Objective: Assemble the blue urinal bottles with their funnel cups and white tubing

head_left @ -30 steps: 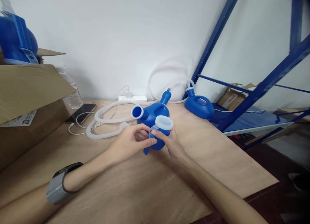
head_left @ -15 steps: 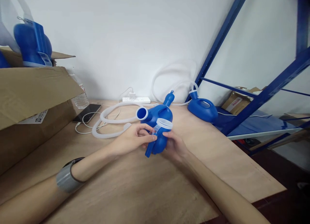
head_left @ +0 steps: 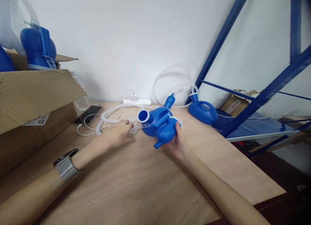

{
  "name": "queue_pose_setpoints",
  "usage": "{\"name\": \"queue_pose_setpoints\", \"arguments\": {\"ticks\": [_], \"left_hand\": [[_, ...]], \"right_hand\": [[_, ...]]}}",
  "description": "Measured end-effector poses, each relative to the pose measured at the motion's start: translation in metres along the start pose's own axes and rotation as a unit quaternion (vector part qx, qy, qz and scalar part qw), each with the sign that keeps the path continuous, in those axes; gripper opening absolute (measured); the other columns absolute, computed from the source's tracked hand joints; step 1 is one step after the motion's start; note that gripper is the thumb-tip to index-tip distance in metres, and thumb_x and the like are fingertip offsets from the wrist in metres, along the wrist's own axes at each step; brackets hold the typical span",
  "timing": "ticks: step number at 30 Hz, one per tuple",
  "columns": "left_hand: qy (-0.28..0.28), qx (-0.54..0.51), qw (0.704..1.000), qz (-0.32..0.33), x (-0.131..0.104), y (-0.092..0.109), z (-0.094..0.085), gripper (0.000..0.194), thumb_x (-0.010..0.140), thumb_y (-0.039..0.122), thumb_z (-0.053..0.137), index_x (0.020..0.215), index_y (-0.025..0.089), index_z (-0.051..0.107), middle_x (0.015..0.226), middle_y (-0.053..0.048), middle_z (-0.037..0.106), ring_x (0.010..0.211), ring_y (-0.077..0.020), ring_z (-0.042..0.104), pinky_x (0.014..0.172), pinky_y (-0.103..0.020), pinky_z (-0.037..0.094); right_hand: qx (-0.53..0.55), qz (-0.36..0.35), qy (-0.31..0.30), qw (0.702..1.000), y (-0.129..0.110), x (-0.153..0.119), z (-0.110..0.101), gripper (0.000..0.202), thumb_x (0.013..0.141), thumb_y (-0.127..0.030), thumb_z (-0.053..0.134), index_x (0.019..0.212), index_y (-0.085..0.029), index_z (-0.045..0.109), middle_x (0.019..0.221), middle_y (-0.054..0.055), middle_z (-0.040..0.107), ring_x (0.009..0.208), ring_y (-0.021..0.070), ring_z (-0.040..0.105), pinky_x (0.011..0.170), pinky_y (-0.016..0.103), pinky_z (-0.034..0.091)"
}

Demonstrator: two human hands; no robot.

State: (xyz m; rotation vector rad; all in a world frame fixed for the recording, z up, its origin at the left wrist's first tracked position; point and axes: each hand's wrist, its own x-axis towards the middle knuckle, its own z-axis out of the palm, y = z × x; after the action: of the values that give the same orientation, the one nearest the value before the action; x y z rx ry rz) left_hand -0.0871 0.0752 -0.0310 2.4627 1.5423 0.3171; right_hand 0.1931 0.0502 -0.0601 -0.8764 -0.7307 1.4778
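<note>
My right hand (head_left: 179,143) holds a small blue bulb-shaped plastic piece (head_left: 166,133) from its right side, its narrow ribbed nozzle pointing down toward me. Behind it lies a larger blue bottle (head_left: 152,126) with a round open mouth facing left. My left hand (head_left: 120,133) is to the left of the bottle, near a translucent strap with holes (head_left: 143,125) and the clear hose (head_left: 107,116). Its fingers are bent, and whether they grip the hose end or the strap is hard to make out.
An open cardboard box (head_left: 36,92) with blue bottles stands at the left, beside a phone (head_left: 89,115) and a water bottle. A power strip (head_left: 137,102) lies by the wall. Another blue bottle (head_left: 202,112) with a hose sits right, near a blue metal rack (head_left: 264,95).
My left hand has let go of the small blue piece and moved left to the hose. The piece has been turned in my right hand, so its nozzle now points toward me.
</note>
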Motion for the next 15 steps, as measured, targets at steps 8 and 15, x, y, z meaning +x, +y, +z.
{"name": "queue_pose_setpoints", "arguments": {"ticks": [8, 15], "left_hand": [[-0.005, 0.094, 0.995, -0.043, -0.003, 0.005, 0.014, 0.08, 0.094, 0.058, 0.061, 0.153, 0.005, 0.046, 0.109, -0.028, 0.074, 0.095, -0.0472, 0.072, 0.075, -0.046, 0.049], [0.026, 0.173, 0.982, -0.068, -0.001, 0.014, 0.018, 0.062, 0.099, 0.051, 0.056, 0.145, 0.009, 0.056, 0.103, -0.025, 0.076, 0.094, -0.0466, 0.074, 0.075, -0.048, 0.051]], "right_hand": [[0.043, -0.006, 0.032, 0.999, -0.007, 0.003, 0.001, 0.052, 0.097, -0.071, 0.066, 0.125, -0.029, 0.075, 0.124, 0.003, 0.083, 0.117, 0.0261, 0.078, 0.085, 0.038, 0.068], [0.005, 0.028, 0.019, 0.999, -0.002, 0.004, -0.004, 0.046, 0.097, -0.058, 0.072, 0.131, -0.027, 0.073, 0.131, 0.006, 0.08, 0.126, 0.03, 0.075, 0.094, 0.042, 0.066]]}}
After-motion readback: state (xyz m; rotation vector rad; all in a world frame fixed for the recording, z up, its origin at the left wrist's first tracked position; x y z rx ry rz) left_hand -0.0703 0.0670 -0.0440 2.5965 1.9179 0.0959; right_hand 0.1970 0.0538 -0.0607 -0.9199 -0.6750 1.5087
